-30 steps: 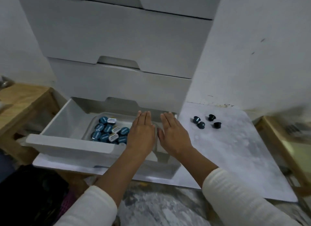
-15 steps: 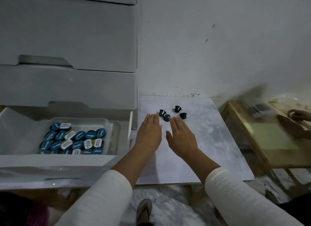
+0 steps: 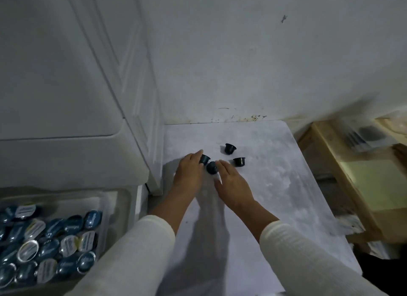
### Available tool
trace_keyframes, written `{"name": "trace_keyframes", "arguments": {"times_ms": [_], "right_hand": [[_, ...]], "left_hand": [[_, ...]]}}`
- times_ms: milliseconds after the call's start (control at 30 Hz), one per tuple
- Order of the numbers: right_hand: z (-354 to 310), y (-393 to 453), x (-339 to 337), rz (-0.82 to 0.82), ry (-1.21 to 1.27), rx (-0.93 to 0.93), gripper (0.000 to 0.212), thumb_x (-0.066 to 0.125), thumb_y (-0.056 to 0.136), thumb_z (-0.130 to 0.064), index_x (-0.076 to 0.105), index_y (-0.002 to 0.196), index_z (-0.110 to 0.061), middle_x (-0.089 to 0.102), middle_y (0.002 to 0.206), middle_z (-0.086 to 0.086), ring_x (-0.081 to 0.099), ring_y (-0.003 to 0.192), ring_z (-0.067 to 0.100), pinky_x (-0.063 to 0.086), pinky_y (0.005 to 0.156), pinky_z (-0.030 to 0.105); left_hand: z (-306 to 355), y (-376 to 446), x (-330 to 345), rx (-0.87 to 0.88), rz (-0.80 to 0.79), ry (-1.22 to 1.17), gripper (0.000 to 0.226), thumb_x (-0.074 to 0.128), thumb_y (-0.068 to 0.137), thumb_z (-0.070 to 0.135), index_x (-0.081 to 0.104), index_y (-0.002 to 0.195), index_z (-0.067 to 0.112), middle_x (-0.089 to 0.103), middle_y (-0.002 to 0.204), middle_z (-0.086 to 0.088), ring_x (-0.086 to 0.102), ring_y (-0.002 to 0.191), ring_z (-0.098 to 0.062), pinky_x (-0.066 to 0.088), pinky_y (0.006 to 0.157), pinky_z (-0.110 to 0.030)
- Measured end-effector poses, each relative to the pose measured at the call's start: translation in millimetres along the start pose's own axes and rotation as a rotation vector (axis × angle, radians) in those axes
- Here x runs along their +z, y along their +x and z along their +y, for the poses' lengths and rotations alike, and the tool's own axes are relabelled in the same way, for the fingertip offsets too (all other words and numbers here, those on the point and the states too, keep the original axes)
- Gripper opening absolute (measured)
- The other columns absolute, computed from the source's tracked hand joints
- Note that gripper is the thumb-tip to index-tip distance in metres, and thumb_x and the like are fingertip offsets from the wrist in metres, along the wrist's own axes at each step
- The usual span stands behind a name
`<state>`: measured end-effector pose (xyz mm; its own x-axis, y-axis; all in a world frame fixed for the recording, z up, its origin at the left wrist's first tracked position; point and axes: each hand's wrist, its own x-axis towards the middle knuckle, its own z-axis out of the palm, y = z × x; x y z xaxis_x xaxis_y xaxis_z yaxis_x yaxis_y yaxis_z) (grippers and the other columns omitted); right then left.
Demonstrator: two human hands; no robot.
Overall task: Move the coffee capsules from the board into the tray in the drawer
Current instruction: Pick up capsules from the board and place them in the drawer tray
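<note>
Dark plastic coffee capsules grouped on the marbled white board (easy reach); left hand touching one, right hand spread beside another, neither clamped.

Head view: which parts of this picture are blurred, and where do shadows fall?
Head view: the wooden frame at the right edge is smeared by motion blur; the four capsules on the board stay fairly sharp; the forearms cast a soft shadow on the board toward the camera; the light is dim and bluish; the drawer unit edges bend from wide-angle distortion.
</note>
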<state>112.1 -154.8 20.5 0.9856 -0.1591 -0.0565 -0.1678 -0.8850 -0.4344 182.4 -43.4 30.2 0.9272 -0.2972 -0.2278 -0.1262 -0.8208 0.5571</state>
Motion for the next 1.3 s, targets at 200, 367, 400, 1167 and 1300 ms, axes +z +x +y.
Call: {"name": "trace_keyframes", "arguments": {"times_ms": [200,367,400,1167,1300], "right_hand": [[8,34,19,0.042,0.122,0.001,0.043,0.047,0.088,-0.004,0.046,0.131,-0.003,0.052,0.133,0.016,0.051,0.119,0.032,0.047,0.089,0.037],[15,42,32,0.074,0.22,0.041,0.02,0.052,0.087,-0.009,0.058,0.107,-0.007,0.064,0.103,0.015,0.056,0.092,0.031,0.039,0.069,0.029],[17,43,33,0.077,0.231,0.056,0.019,0.053,0.087,-0.01,0.057,0.106,-0.008,0.063,0.101,0.014,0.055,0.09,0.03,0.037,0.068,0.027],[44,-34,15,0.22,0.481,0.267,0.014,0.068,0.078,-0.009,0.07,0.091,-0.012,0.07,0.097,0.003,0.06,0.085,0.012,0.038,0.077,0.001],[50,-40,12,0.242,0.57,0.429,0.013,0.074,0.073,-0.011,0.075,0.087,-0.012,0.073,0.093,0.005,0.063,0.079,0.011,0.043,0.073,0.002]], "left_hand": [[-8,35,12,0.05,-0.01,-0.05,0.039,0.045,0.096,0.014,0.049,0.135,0.018,0.054,0.135,-0.008,0.047,0.125,-0.021,0.032,0.106,-0.025],[-10,44,16,0.047,0.022,-0.107,0.032,0.049,0.095,0.017,0.059,0.125,0.013,0.061,0.128,-0.009,0.055,0.118,-0.021,0.037,0.104,-0.025],[-10,45,17,0.037,0.036,-0.13,0.03,0.049,0.095,0.018,0.061,0.122,0.012,0.063,0.125,-0.009,0.057,0.116,-0.021,0.039,0.102,-0.026],[3,-9,38,-0.24,0.057,-0.505,0.015,0.067,0.082,0.007,0.072,0.095,0.004,0.073,0.098,-0.015,0.064,0.081,-0.015,0.044,0.064,-0.011],[7,-18,42,-0.247,0.054,-0.519,0.014,0.068,0.08,0.007,0.073,0.093,0.005,0.074,0.095,-0.013,0.063,0.076,-0.013,0.044,0.056,-0.002]]}}
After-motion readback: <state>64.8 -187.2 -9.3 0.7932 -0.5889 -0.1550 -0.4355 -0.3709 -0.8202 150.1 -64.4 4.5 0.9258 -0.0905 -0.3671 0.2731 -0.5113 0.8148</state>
